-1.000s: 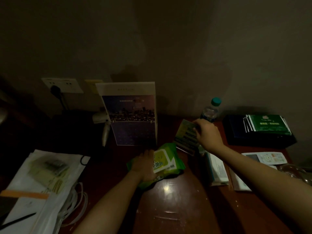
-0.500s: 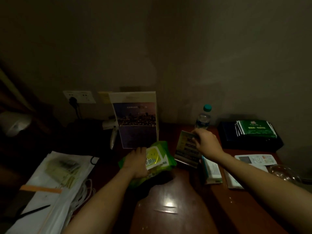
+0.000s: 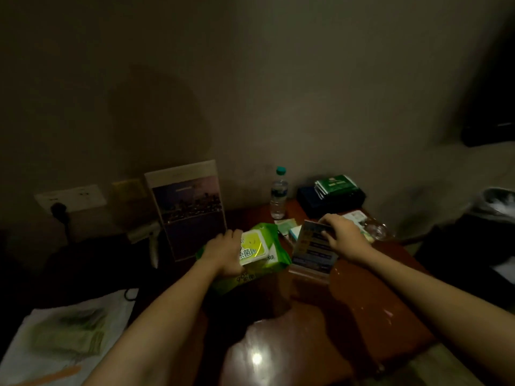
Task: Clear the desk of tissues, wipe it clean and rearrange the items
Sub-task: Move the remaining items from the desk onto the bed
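Observation:
A green pack of wet wipes (image 3: 259, 252) with a yellow lid lies on the dark red desk (image 3: 362, 302). My left hand (image 3: 224, 253) grips its left side, fingers curled round it. To the right stands a small acrylic card stand (image 3: 312, 252) with a dark printed card. My right hand (image 3: 344, 235) holds the stand's top right edge. A light box (image 3: 294, 232) lies just behind the stand, partly hidden.
A tall picture stand (image 3: 189, 207) leans at the wall behind the wipes. A water bottle (image 3: 278, 195), a dark tray with green packets (image 3: 334, 188), a remote (image 3: 355, 217) and a glass ashtray (image 3: 376, 229) sit at the back right. White papers (image 3: 69, 338) lie left.
My right hand has carried the card stand to the right and nearer the front, away from the bottle. My left hand has kept its hold on the wipes. The camera view shifted right.

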`<state>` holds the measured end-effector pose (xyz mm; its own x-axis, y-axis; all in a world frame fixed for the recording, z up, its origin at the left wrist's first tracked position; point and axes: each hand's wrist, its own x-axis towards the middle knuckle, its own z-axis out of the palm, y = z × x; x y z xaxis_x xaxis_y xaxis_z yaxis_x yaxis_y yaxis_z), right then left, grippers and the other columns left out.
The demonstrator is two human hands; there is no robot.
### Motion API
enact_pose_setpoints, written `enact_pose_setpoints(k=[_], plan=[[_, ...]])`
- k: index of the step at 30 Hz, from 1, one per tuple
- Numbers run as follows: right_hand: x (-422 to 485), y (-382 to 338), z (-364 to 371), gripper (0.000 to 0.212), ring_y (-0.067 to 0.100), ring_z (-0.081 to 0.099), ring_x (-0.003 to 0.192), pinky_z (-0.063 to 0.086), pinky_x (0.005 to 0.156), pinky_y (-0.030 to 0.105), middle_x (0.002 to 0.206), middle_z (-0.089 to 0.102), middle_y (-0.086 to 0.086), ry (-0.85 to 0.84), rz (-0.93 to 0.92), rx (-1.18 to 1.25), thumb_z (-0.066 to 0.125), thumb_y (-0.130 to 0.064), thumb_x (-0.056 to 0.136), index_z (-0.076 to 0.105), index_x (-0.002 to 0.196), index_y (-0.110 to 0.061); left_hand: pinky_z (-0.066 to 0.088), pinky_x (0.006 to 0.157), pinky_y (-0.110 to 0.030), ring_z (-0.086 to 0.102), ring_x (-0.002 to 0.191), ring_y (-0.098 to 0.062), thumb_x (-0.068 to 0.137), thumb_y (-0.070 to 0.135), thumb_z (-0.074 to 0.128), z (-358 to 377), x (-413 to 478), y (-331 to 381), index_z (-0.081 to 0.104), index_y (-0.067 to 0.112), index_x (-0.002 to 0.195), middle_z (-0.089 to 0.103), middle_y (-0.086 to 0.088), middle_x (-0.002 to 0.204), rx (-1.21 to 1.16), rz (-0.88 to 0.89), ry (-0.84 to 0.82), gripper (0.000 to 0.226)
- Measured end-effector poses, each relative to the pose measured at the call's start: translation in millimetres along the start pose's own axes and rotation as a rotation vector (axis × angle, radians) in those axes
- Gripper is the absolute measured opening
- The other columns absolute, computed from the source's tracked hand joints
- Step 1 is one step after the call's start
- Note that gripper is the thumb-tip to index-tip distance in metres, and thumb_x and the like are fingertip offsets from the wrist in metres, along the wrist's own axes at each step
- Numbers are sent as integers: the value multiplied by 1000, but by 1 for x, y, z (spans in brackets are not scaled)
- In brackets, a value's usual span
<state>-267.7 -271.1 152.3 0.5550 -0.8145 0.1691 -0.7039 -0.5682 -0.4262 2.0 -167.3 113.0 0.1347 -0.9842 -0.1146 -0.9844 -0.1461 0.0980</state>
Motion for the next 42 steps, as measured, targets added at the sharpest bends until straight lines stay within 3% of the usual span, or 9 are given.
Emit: enact_pose_setpoints(k=[6, 13, 18, 23, 27, 31, 36, 42], plan=[[-109, 33, -46, 18, 24, 57, 105, 45, 86, 34, 112, 61, 8, 92, 272, -45, 57, -13, 91, 59, 109, -10, 44, 88, -40, 52, 110, -30, 76, 60, 66, -7, 11, 88, 34, 15, 134, 47, -10, 127, 97, 280, -28, 80], [-293, 93, -116, 10, 21, 56, 97, 44, 79, 31, 104, 59, 2, 250, 639, -68, 55, -12, 92, 58, 101, -16, 43, 84, -39, 52, 105, -29, 75, 50, 69, -8, -11, 284, 37, 17, 125, 49, -10, 121, 125, 692, 2, 68], [-449, 134, -173, 11, 19, 52, 93, 33, 71, 25, 102, 58, 4, 355, 886, -123, 53, -12, 94, 60, 103, -10, 43, 87, -39, 52, 109, -29, 76, 53, 70, 11, -72, 455, 36, 15, 129, 47, -7, 122, 124, 953, -39, 74], [-600, 160, -219, 10, 23, 54, 96, 33, 70, 26, 104, 59, 8, 404, 1098, -177, 50, -9, 94, 59, 99, -8, 43, 90, -42, 51, 112, -31, 75, 55, 70, 38, -149, 607, 34, 14, 132, 46, -10, 125, 162, 1151, -90, 79], [-703, 173, -242, 7, 21, 53, 88, 42, 75, 32, 100, 59, 6, 532, 1272, -182, 51, -9, 93, 56, 92, -14, 42, 93, -41, 50, 118, -33, 76, 59, 68, 59, -204, 710, 30, 13, 138, 45, -12, 132, 151, 1305, -144, 86], [-787, 191, -257, 7, 24, 55, 85, 47, 75, 36, 98, 61, 6, 648, 1463, -195, 51, -10, 91, 57, 91, -13, 43, 90, -40, 51, 118, -32, 78, 58, 67, 86, -252, 811, 30, 12, 137, 44, -12, 133, 209, 1460, -177, 84], [-879, 224, -275, 7, 19, 54, 83, 41, 70, 26, 94, 57, 2, 797, 1688, -165, 54, -9, 92, 58, 94, -13, 43, 92, -41, 49, 119, -30, 76, 55, 69, 120, -308, 945, 32, 11, 135, 44, -12, 132, 277, 1684, -233, 83], [-970, 270, -295, 9, 28, 57, 86, 42, 72, 30, 97, 62, 12, 906, 1905, -219, 54, -5, 89, 61, 93, -9, 43, 90, -38, 50, 115, -30, 77, 52, 70, 146, -365, 1101, 32, 11, 136, 44, -12, 129, 303, 1927, -258, 81]])
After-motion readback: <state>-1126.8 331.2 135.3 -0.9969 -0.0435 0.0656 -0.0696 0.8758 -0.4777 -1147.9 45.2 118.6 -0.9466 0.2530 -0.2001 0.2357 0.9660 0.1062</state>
